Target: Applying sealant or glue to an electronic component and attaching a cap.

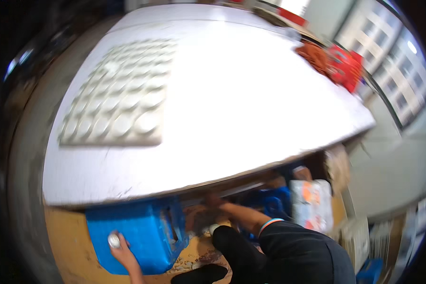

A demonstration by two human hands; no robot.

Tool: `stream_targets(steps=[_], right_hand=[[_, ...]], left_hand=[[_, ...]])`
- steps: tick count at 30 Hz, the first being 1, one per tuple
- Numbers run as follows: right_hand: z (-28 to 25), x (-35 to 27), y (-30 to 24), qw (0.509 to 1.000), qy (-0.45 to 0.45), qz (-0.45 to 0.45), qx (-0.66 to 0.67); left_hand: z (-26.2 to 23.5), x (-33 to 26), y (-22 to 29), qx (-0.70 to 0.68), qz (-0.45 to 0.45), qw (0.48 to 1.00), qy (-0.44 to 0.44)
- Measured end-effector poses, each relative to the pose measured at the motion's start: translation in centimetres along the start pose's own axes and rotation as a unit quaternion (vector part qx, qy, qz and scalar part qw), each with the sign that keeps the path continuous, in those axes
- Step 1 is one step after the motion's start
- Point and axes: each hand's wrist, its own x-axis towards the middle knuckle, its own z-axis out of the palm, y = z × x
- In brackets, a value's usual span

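Note:
At the lower left my left hand (124, 254) grips a small round whitish-silver piece (114, 239), its kind too small to tell. That hand is over a blue plastic bin (123, 221) which stands on the yellowish surface beneath the table edge. My right hand (215, 200) reaches in under the table's front edge, to the right of the bin. Blur and shadow hide its fingers and anything in them. On the table's left part lies a white tray (113, 141) with rows of round white pieces (122, 124).
A white table (251, 104) spreads ahead, with a red packet (346, 67) and brown-orange cloth (313, 57) at its far right edge. Below the table are a blue object (274, 201) and a white-and-orange plastic pack (311, 203). Stacked cardboard (386, 239) stands at the lower right.

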Motion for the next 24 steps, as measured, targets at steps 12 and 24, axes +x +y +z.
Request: stream_targets(steps=[12, 24], right_hand=[[-1.1, -58.1, 4.2, 0.848, 0.203, 0.182, 0.454], [14.2, -97.4, 20.0, 0.440, 0.260, 0.500, 0.699]], left_hand=[[4.3, -29.3, 24.4, -0.001, -0.175, 0.882, -0.438], [28.9, -65.6, 47.5, -0.156, -0.121, 0.583, -0.788]])
